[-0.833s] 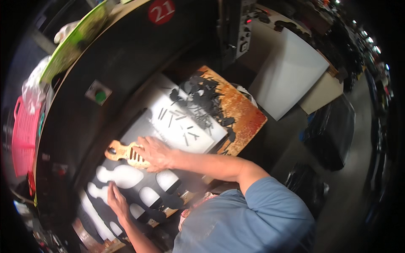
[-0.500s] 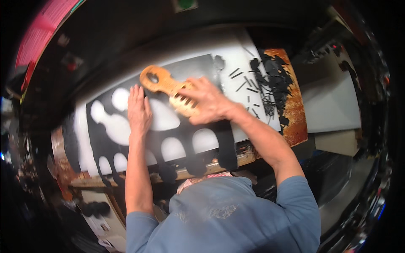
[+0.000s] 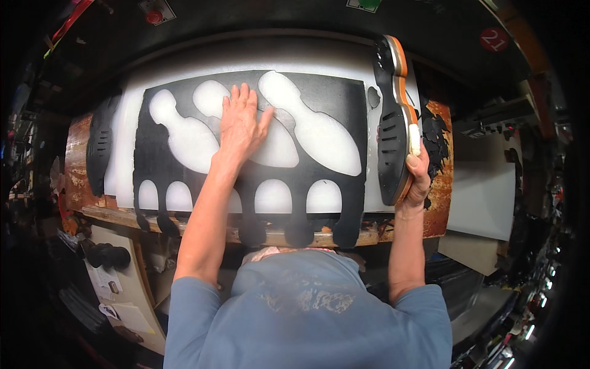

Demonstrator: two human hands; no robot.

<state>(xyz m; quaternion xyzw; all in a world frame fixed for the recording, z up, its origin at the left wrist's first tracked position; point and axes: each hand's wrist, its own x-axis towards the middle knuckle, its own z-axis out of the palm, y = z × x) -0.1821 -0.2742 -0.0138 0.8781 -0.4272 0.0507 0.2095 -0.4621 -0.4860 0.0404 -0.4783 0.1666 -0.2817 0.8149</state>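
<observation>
While left hand (image 3: 241,123) lay flat, open on black cut-out sheet (image 3: 344,104), we gripped sole-shaped die (image 3: 391,123) in right hand (image 3: 418,178).

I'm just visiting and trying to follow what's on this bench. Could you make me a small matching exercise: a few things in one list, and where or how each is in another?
Things:
1. left hand
2. right hand
3. black sheet
4. loose black scraps

Places or states:
A. piled on the rusty board at the right
B. pressed flat, fingers spread, on the sheet
C. full of sole-shaped holes
D. gripping the orange-edged cutting die

Pairs: 1-B, 2-D, 3-C, 4-A
</observation>
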